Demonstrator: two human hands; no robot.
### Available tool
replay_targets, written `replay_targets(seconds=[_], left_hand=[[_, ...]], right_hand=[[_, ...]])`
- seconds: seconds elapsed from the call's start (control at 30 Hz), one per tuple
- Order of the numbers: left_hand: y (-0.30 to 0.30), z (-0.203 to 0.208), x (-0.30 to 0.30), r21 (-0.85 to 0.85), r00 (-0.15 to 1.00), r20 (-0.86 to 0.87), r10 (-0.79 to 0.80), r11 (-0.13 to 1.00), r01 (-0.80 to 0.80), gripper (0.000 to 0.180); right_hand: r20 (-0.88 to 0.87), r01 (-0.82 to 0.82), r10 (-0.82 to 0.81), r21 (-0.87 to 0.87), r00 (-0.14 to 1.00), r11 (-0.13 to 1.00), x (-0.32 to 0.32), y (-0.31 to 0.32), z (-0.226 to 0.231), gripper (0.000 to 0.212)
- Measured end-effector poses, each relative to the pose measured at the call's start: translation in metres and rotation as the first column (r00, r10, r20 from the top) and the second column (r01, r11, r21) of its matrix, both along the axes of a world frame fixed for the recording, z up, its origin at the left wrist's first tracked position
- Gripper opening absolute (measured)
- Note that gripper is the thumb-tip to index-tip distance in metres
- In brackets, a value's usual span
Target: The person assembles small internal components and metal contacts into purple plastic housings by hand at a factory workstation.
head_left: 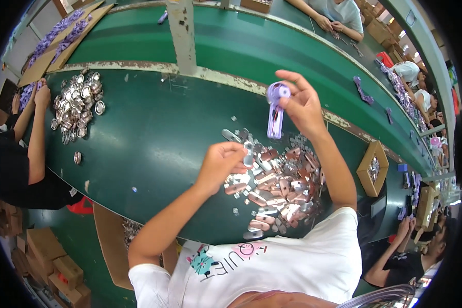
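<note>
Holding a lilac handheld fan (275,110) upright by its round head, the right hand (304,105) is raised at one o'clock above the bench (149,138). At seven o'clock from it, the left hand (222,163) pinches a small silver piece (248,154) over the pile of metal parts (277,187), wrist bent down.

— What sort of room is this?

— A workshop hall. A long dark green worktop (154,138) runs through it, with a green conveyor belt (241,46) beyond a worn, paint-chipped rail (138,66). A grey post (182,33) rises from that rail.

— And around it?

— Brown cardboard boxes (51,262) are stacked on the floor at the lower left, and flat cardboard sheets (61,43) lie at the far left. Bright daylight comes in at the right edge.
</note>
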State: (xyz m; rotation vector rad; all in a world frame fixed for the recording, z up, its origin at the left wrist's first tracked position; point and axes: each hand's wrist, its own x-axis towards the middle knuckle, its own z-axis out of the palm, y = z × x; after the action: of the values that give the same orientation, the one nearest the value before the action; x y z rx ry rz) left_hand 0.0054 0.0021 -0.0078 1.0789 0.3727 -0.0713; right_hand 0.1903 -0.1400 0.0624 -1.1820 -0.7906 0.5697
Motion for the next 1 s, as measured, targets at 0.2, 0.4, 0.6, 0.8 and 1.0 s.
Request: replay_targets(seconds=[0.2, 0.4, 0.6, 0.8, 1.0], left_hand=[[0.001, 0.009, 0.007, -0.091, 0.999, 0.015, -0.038, 0.995, 0.039, 0.022], [-0.001, 0.016, 0.005, 0.008, 0.989, -0.01, -0.15, 0.989, 0.15, 0.026], [-0.005, 0.013, 0.002, 0.006, 0.981, -0.041, -0.189, 0.982, 0.19, 0.027], [-0.005, 0.018, 0.002, -0.026, 0.99, -0.05, -0.131, 0.991, 0.129, 0.027], [-0.006, 0.016, 0.004, 0.009, 0.992, -0.016, -0.126, 0.992, 0.126, 0.025]], right_hand=[[0.078, 0.004, 0.005, -0.119, 0.997, 0.993, -0.029, -0.015, -0.013, 0.038], [0.107, -0.04, 0.061, -0.186, 0.992, 0.982, -0.046, -0.016, -0.036, 0.035], [0.156, -0.005, 0.037, -0.202, 0.987, 0.979, -0.05, -0.016, -0.048, 0.038], [0.132, -0.045, 0.076, -0.225, 0.988, 0.973, -0.047, -0.017, -0.051, 0.04], [0.196, -0.012, 0.064, -0.254, 0.979, 0.967, -0.048, -0.017, -0.052, 0.041]])
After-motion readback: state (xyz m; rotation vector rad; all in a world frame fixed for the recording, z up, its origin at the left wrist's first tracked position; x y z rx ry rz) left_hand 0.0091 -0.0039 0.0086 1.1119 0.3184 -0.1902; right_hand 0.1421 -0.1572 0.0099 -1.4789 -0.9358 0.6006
